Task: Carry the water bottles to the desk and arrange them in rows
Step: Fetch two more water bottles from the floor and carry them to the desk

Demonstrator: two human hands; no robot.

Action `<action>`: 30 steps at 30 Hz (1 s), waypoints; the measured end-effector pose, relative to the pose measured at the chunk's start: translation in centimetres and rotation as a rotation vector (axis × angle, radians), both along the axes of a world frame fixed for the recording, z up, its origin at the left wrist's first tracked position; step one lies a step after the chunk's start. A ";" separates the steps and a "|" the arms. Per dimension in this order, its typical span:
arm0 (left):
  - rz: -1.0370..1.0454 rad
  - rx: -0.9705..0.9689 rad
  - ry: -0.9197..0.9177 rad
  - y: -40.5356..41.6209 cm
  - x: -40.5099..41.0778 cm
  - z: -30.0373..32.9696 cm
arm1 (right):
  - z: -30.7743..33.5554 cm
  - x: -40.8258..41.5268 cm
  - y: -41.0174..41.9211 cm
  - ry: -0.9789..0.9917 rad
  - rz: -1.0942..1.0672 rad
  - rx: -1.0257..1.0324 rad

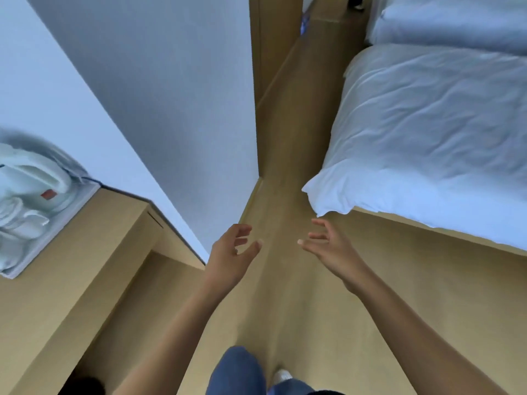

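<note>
Much of what we see is soft with blur and cut by the frame edges. At the far end of the wooden floor (288, 295), near the top of the view, there is a small bluish smear (304, 24) that we cannot identify; it could be the water bottles, but neither its shape, its long axis nor the way it points can be made out. No bottle is plainly visible, so all we can say is that this smear lies well apart from both our hands, far ahead of them along the passage. Our left hand (231, 252) reaches forward over the floor with its fingers loosely curled and the thumb apart, holding nothing. Our right hand (328, 246) is level with it and near it, palm turned inward, fingers spread and relaxed, also holding nothing; the two hands face each other without touching. To the left, the light wooden desk (71, 275) is cropped by the left and bottom edges, and on it a pale grey tray (57, 223) carries blurred white crockery (28, 195) with a small red mark, partly cut off. A white wall (148, 95) rises beside the desk. To the right, the white rumpled duvet of a bed (427, 132) runs out of frame. At the bottom edge we see our blue-jeaned legs (236, 372) and a white shoe tip (282, 376), half cropped.
</note>
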State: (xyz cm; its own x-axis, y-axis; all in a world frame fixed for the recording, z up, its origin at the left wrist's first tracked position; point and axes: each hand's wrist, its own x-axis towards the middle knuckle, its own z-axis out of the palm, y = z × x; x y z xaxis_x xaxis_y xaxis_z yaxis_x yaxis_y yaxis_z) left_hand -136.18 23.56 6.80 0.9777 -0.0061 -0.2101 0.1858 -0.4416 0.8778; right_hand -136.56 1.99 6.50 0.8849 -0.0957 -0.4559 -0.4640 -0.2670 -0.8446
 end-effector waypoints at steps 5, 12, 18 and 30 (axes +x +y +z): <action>-0.062 0.014 0.011 -3.2 9.8 -1.0 | -1.3 7.3 -4.2 0.004 -0.074 0.003; -0.106 0.057 0.003 -5.6 27.3 -2.2 | -2.4 24.1 -6.8 0.028 -0.106 -0.011; -0.143 0.092 0.002 -8.2 41.5 -0.8 | -1.3 37.9 -8.9 0.026 -0.091 0.001; -0.217 0.118 0.023 -20.8 67.9 -2.0 | -3.2 62.9 -20.2 0.067 -0.136 0.024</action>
